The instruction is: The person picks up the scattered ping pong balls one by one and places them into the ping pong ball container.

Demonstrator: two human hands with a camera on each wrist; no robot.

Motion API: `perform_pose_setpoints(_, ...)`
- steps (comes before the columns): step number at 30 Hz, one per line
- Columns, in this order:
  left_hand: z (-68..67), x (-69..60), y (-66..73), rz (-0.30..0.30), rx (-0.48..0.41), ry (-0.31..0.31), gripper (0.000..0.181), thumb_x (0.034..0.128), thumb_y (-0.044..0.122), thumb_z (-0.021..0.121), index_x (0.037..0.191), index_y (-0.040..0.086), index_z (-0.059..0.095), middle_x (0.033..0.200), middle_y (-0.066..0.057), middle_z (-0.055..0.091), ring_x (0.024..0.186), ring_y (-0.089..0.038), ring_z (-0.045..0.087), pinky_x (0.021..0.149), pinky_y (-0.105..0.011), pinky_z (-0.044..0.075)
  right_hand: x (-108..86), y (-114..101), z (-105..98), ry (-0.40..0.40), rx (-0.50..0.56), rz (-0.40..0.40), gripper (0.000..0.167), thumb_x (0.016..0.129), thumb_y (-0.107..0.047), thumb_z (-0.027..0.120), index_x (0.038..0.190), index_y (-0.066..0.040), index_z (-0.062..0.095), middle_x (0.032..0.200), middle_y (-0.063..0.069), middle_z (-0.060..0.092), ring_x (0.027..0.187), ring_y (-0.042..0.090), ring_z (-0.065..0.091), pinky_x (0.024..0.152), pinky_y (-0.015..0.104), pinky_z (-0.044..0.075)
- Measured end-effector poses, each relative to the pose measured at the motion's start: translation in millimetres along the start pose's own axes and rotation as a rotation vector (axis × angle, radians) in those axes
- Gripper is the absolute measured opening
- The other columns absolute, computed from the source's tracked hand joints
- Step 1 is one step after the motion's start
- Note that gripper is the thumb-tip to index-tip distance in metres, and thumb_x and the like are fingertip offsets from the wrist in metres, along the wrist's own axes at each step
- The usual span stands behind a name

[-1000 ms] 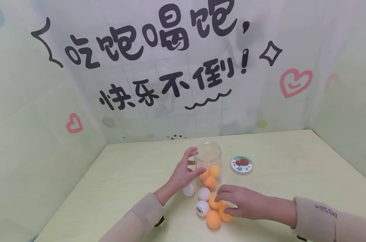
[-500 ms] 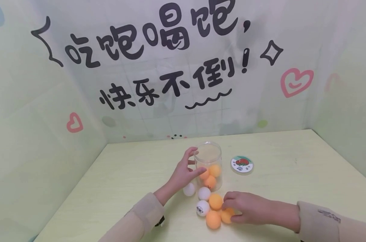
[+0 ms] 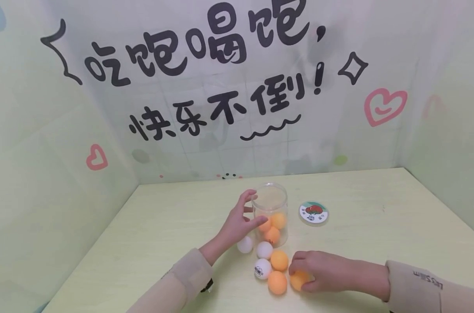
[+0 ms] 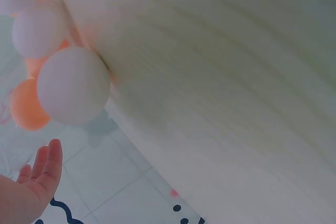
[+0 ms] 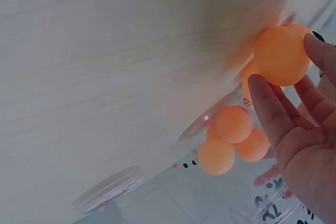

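Note:
In the head view my left hand (image 3: 236, 224) holds the clear round jar (image 3: 271, 205) from its left side, thumb across the front. Several orange ping-pong balls (image 3: 278, 221) lie inside the upright, uncovered jar. My right hand (image 3: 322, 270) pinches an orange ping-pong ball (image 3: 298, 281) low over the table, between thumb and fingers in the right wrist view. Left of it are two loose orange balls, one nearer (image 3: 277, 283) and one farther (image 3: 279, 260). Three white ping-pong balls (image 3: 264, 250) sit in front of the jar and by my left wrist.
A round lid (image 3: 313, 213) with a tomato picture lies flat to the right of the jar. The pale wooden table (image 3: 378, 217) meets printed curtains (image 3: 205, 152) at its back and sides.
My right hand has drawn slightly right and nearer, closing its fingers on one orange ball and parting it from the cluster. The left hand and jar stay put.

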State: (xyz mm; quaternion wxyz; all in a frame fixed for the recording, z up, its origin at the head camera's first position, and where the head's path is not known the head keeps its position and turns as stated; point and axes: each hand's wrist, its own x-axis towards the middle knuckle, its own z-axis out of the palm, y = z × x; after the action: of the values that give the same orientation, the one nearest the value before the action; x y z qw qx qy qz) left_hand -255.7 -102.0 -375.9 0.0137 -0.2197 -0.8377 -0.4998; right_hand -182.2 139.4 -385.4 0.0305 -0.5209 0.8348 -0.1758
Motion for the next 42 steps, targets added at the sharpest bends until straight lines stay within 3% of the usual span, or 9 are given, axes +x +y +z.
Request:
perform_pose_setpoints(12,0.1,-0.3,1.8,-0.012,0.024,-0.001,0.069,0.0820,0.023,0.069,0.137,0.023,0.027,0.140,-0.011,0.039,0.111,-0.031,0.052,0.082,-0.039,0.046,-1.4,0.1,-3.1,-0.079,0.065,0.121,0.029,0.073,-0.013,0.072,0.100,-0.013,0.060,0.092,-0.013,0.051,0.077,-0.003,0.043,0.071,0.018,0.044)
perform_pose_setpoints(19,-5.6,-9.9,31.6,-0.017,0.018,-0.012,0.065,0.0834,0.015,0.067,0.136,0.011,0.028,0.138,-0.020,0.039,0.109,-0.036,0.052,0.082,-0.041,0.046,1.1,-0.8,-15.4,-0.095,0.067,0.156,0.030,0.073,-0.012,0.072,0.101,-0.011,0.061,0.092,-0.012,0.052,0.078,-0.002,0.045,0.071,0.019,0.045)
perform_pose_setpoints(24,-6.7,-12.6,39.5,-0.027,0.022,-0.014,0.066,0.0839,0.014,0.066,0.137,0.011,0.027,0.139,-0.021,0.038,0.110,-0.036,0.051,0.083,-0.042,0.046,2.3,-1.7,-28.4,-0.074,0.056,0.163,0.029,0.074,-0.012,0.071,0.101,-0.010,0.062,0.093,-0.011,0.054,0.079,-0.001,0.047,0.072,0.020,0.046)
perform_pose_setpoints(29,-6.6,-12.2,39.0,-0.023,0.021,-0.013,0.066,0.0839,0.015,0.066,0.137,0.011,0.027,0.139,-0.021,0.038,0.110,-0.037,0.051,0.084,-0.043,0.045,4.5,-2.0,-40.3,-0.040,0.021,0.134,0.028,0.075,-0.012,0.072,0.101,-0.010,0.062,0.092,-0.008,0.055,0.078,0.000,0.048,0.069,0.019,0.046)
perform_pose_setpoints(35,-6.1,-11.6,38.6,-0.025,0.026,-0.013,0.066,0.0839,0.016,0.066,0.137,0.010,0.028,0.139,-0.020,0.037,0.110,-0.036,0.051,0.084,-0.043,0.045,9.2,-3.8,-54.4,-0.016,-0.022,0.155,0.028,0.076,-0.013,0.071,0.102,-0.009,0.062,0.095,-0.007,0.055,0.080,0.004,0.050,0.071,0.021,0.047)
perform_pose_setpoints(42,-6.2,-11.4,38.4,-0.030,0.027,-0.013,0.066,0.0840,0.017,0.066,0.137,0.009,0.027,0.139,-0.019,0.038,0.110,-0.036,0.051,0.084,-0.043,0.045,15.3,-8.2,-68.7,0.066,-0.095,0.110,0.029,0.076,-0.009,0.071,0.103,-0.007,0.062,0.098,-0.001,0.057,0.086,0.011,0.054,0.074,0.024,0.048)
